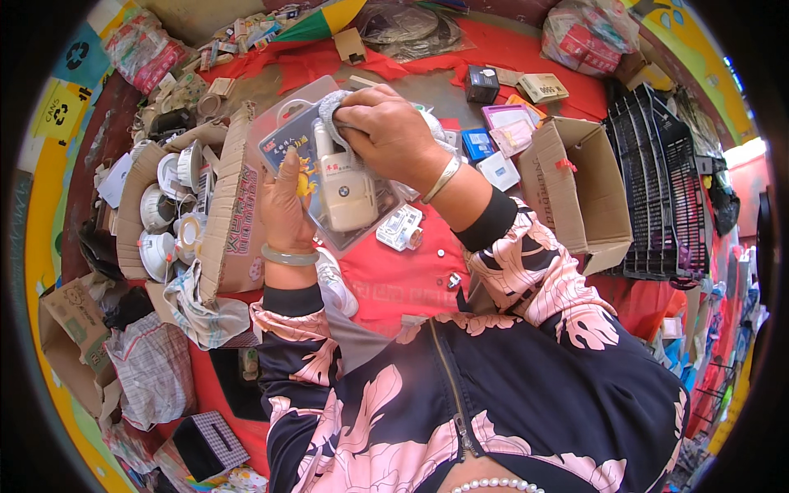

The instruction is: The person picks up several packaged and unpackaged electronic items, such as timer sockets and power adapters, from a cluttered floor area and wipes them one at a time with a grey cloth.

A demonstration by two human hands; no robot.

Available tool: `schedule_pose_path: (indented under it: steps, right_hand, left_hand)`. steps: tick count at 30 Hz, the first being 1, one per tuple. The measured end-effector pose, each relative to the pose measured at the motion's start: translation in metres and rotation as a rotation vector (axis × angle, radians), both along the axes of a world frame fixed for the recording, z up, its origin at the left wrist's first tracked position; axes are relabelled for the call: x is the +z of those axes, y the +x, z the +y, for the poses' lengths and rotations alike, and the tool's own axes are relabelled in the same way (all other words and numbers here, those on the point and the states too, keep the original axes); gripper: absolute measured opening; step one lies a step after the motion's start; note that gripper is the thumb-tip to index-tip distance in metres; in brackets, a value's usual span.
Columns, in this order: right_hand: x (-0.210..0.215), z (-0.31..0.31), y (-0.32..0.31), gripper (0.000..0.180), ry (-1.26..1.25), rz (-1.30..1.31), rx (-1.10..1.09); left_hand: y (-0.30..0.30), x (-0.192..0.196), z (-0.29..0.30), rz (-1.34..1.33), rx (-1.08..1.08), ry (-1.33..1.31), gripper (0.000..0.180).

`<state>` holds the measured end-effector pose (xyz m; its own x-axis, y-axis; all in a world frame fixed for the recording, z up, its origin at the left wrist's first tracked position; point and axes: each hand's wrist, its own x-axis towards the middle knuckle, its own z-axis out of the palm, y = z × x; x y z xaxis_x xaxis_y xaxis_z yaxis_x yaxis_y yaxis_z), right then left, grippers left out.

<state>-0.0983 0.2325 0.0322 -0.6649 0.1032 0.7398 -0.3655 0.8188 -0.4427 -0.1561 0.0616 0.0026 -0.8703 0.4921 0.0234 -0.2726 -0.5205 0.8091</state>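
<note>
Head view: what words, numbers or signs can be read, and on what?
I won't copy the wording; print shows on:
Clear pack in the left hand: white and yellow lettering; round badge on the pale item inside.
Left cardboard box: red lettering.
Right cardboard box: print along its side.
Yellow wall panel: dark letters, recycling arrows.
Dark box at the back: too small to read.

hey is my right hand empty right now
No, your right hand holds a grey cloth against the clear plastic package that your left hand grasps.
</note>
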Motion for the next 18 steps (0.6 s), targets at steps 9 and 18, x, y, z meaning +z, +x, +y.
schedule_pose_path:
  steps: [9, 18]
  right_hand:
    - [0.003, 0.024, 0.006, 0.018, 0.0, -0.428, 0.445]
    - [0.005, 0.038, -0.004, 0.021, -0.156, 0.125, 0.079]
  left_hand:
    - [0.006, 0.004, -0.01, 0.104, 0.074, -0.235, 0.031]
    - [-0.017, 0.001, -0.015, -0.065, 0.086, 0.081, 0.032]
